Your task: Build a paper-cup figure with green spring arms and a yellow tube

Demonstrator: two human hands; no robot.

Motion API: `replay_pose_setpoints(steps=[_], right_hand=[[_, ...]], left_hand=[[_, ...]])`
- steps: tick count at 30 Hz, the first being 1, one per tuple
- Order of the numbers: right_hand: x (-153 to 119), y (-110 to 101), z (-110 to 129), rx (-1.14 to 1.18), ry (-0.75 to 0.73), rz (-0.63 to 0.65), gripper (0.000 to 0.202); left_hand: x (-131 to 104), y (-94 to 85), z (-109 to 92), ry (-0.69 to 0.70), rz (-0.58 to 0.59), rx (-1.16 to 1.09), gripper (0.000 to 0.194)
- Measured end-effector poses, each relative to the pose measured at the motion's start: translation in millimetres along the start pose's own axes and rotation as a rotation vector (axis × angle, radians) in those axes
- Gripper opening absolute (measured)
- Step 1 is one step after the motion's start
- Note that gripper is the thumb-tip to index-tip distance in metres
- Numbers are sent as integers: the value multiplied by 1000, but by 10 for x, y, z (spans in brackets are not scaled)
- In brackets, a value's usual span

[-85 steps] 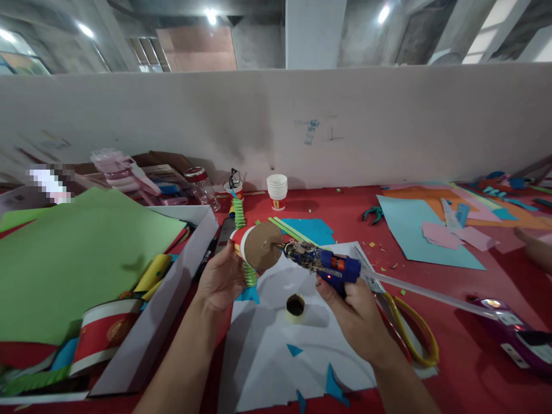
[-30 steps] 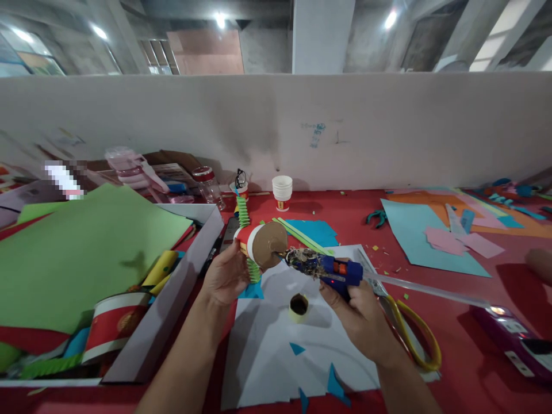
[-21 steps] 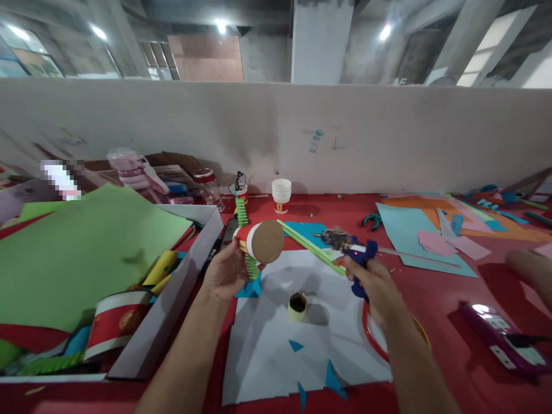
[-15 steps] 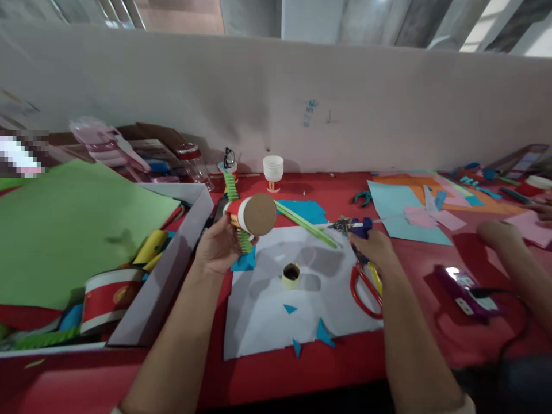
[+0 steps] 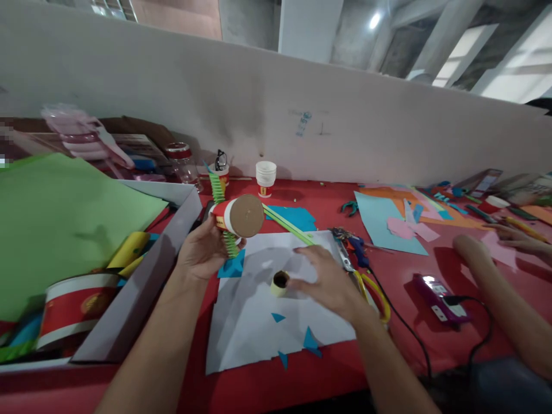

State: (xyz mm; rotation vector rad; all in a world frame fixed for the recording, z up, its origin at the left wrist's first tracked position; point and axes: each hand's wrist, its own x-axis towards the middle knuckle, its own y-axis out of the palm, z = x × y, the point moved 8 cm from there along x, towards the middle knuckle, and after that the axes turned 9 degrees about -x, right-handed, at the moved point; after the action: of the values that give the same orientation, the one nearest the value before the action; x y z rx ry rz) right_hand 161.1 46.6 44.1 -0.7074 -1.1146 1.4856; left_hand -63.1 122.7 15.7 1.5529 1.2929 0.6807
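Holding cup (image 5: 238, 216) in left hand (image 5: 204, 248), right hand (image 5: 328, 280) near yellow ring (image 5: 279, 286)

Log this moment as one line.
left hand: holding paper cup | right hand: open beside yellow ring, contact unclear | glue gun: lying near scissors

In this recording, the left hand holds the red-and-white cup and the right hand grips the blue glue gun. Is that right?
Not quite: the head view shows the blue glue gun lying on the table, with the right hand open by the yellow ring. The left hand does hold the red-and-white cup.
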Motion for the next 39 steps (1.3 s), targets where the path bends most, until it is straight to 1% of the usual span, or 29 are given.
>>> replay_pose_setpoints(steps=[1,2,3,4,5,6,9,10,11,13,17,20,25,30,32,35,39], right_hand=[[-31,108,167,13,-68,62,52],[-47,195,282,25,-106,121,45],[-40,239,348,37,-119,157,38],[-3,232,380,61,-119,160,31],[60,170,385,102,-107,126,27],[140,55,373,165,-88,50,27],[331,-396,323,451,-58,-283,28],[360,-496,325,566,-74,-362,30],[375,-549,343,670,-104,-411,32],[378,-536,390,788,-159,-444,35],[345,-311,372,783,-155,-451,35],[344,-217,317,791,-139,-459,35],[358,-246,348,758,-174,-502,37],[326,-299,402,710,-191,-541,38],[309,-319,417,683,-191,-558,37],[293,-326,441,674,-190,-570,35],[277,-322,476,671,-185,-596,30]], left_hand=[[9,-17,2,-2,-8,2,22],[18,-35,5,-2,-14,3,21],[27,-51,9,-5,-17,3,20],[34,-63,16,-9,-15,6,19],[40,-72,24,-14,-13,10,18],[44,-81,34,-19,-13,15,18],[47,-108,50,-14,-30,22,17],[45,-113,56,-14,-34,26,17],[43,-116,66,-19,-33,32,18],[39,-114,84,-34,-16,44,21],[51,-115,101,-54,19,54,24],[61,-121,122,-60,0,78,26],[35,-87,159,-43,-63,106,29],[24,-28,204,-61,-15,133,28],[30,-32,213,-61,-7,150,29],[34,-63,204,-42,-33,162,31],[15,-89,193,-47,-70,184,26]])
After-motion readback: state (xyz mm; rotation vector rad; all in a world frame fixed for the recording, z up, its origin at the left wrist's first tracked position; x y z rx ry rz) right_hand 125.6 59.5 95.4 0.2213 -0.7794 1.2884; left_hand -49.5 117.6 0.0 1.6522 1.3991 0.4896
